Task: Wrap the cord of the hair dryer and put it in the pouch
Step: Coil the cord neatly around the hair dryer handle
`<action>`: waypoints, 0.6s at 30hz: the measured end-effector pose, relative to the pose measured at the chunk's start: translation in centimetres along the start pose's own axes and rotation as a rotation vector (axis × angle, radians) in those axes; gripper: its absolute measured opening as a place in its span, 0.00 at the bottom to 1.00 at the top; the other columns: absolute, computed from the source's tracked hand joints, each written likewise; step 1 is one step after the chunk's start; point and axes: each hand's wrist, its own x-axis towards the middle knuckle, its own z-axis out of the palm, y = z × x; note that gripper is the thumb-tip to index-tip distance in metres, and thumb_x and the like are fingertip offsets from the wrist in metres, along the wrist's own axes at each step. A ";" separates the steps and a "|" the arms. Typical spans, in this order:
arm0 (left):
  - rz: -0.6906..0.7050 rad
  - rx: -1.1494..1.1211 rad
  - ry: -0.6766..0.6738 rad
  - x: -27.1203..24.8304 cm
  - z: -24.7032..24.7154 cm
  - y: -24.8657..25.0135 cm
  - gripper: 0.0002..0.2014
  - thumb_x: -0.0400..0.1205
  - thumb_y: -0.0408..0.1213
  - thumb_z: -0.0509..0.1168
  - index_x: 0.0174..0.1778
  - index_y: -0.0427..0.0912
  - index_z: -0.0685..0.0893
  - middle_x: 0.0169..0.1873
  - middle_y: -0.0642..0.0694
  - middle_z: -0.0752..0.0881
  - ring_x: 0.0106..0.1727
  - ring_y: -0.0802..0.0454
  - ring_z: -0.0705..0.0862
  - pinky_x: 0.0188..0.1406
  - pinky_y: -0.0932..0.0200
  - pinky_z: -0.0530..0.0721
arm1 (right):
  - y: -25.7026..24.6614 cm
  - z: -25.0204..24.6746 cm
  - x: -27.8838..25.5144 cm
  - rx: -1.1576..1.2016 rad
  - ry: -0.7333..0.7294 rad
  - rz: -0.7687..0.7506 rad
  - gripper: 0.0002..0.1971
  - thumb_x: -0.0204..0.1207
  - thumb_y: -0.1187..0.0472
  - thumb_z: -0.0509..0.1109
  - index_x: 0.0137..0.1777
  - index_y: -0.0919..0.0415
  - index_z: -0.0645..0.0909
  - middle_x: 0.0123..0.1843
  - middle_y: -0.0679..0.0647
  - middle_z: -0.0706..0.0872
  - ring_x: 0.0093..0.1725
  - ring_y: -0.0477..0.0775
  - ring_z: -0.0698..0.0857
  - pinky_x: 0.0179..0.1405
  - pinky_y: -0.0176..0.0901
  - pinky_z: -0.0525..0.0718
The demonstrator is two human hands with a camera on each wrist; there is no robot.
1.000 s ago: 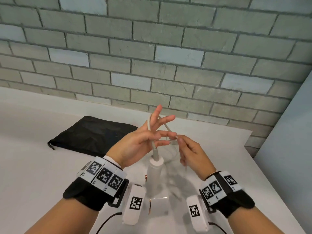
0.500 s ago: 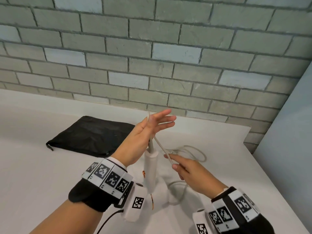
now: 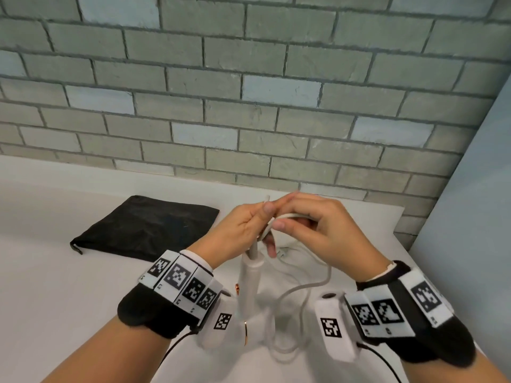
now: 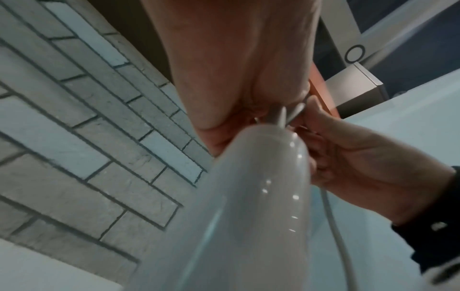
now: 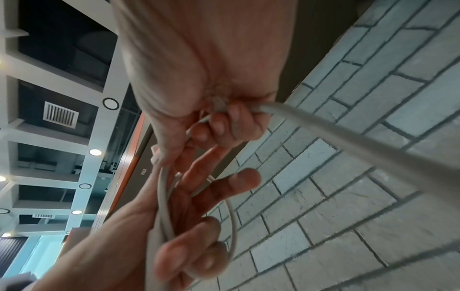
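The white hair dryer [image 3: 250, 283] stands on the white tabletop [image 3: 55, 299] with its handle pointing up, between the two wrists. Its grey-white cord [image 3: 304, 288] comes out of the top of the handle and goes straight up into the left hand [image 3: 237, 230]. The left hand's grip is clenched round the cord, with loops of it lying across the palm and fingers, as the right wrist view shows. The right hand [image 3: 318, 230] is just beside the left one, touching it, and its thumb and fingers pinch the cord where it bends over near the left fingertips. From there the loose cord hangs down and lies in curls on the tabletop, to the right of the hair dryer and in front of it. The black pouch [image 3: 146, 228] lies flat on the tabletop, to the left of the hands and apart from them. Behind it all is a grey brick wall [image 3: 249, 92].
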 end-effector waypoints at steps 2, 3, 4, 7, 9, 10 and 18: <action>-0.048 -0.009 0.000 -0.3 0.3 0.0 0.33 0.65 0.77 0.40 0.45 0.64 0.82 0.26 0.52 0.85 0.26 0.60 0.81 0.32 0.69 0.80 | 0.1 0.0 0.4 0.000 0.057 0.006 0.06 0.70 0.55 0.72 0.42 0.56 0.87 0.33 0.46 0.80 0.30 0.46 0.75 0.31 0.30 0.71; -0.065 -0.017 -0.006 -0.3 0.4 0.1 0.33 0.63 0.78 0.39 0.41 0.64 0.81 0.26 0.52 0.84 0.25 0.60 0.79 0.30 0.69 0.79 | 0.3 0.0 0.5 0.006 0.073 0.007 0.06 0.70 0.56 0.72 0.41 0.58 0.87 0.32 0.47 0.80 0.31 0.46 0.76 0.31 0.31 0.72; -0.075 -0.037 -0.030 -0.4 0.5 0.3 0.32 0.64 0.76 0.38 0.42 0.63 0.80 0.25 0.53 0.84 0.24 0.61 0.77 0.28 0.70 0.79 | 0.3 0.1 0.6 0.027 0.087 0.009 0.06 0.71 0.56 0.72 0.40 0.59 0.86 0.32 0.47 0.81 0.32 0.47 0.77 0.32 0.31 0.73; -0.059 -0.121 -0.147 -0.2 0.6 0.8 0.32 0.69 0.65 0.40 0.52 0.48 0.80 0.26 0.61 0.87 0.21 0.63 0.75 0.27 0.71 0.76 | 0.4 0.2 0.7 0.116 0.161 0.028 0.06 0.70 0.57 0.73 0.37 0.59 0.85 0.33 0.50 0.83 0.33 0.47 0.81 0.34 0.37 0.79; -0.054 -0.172 -0.195 -0.1 0.4 0.5 0.37 0.72 0.65 0.44 0.56 0.39 0.82 0.29 0.57 0.89 0.22 0.61 0.76 0.28 0.70 0.77 | 0.4 0.0 0.9 0.153 0.209 0.042 0.05 0.68 0.56 0.73 0.36 0.57 0.84 0.34 0.56 0.84 0.35 0.58 0.82 0.36 0.51 0.83; -0.056 -0.186 -0.211 -0.1 0.3 0.3 0.40 0.72 0.66 0.47 0.59 0.35 0.82 0.28 0.55 0.89 0.23 0.61 0.77 0.29 0.70 0.77 | 0.4 -0.2 1.0 0.179 0.230 0.048 0.04 0.68 0.56 0.74 0.36 0.55 0.84 0.34 0.57 0.83 0.34 0.60 0.81 0.36 0.52 0.84; -0.064 -0.386 -0.210 -0.6 0.1 0.5 0.30 0.71 0.66 0.57 0.57 0.48 0.86 0.48 0.53 0.90 0.30 0.60 0.83 0.25 0.70 0.79 | 1.8 0.5 1.9 0.280 0.149 0.124 0.09 0.73 0.55 0.69 0.41 0.62 0.80 0.29 0.70 0.73 0.29 0.54 0.70 0.29 0.43 0.70</action>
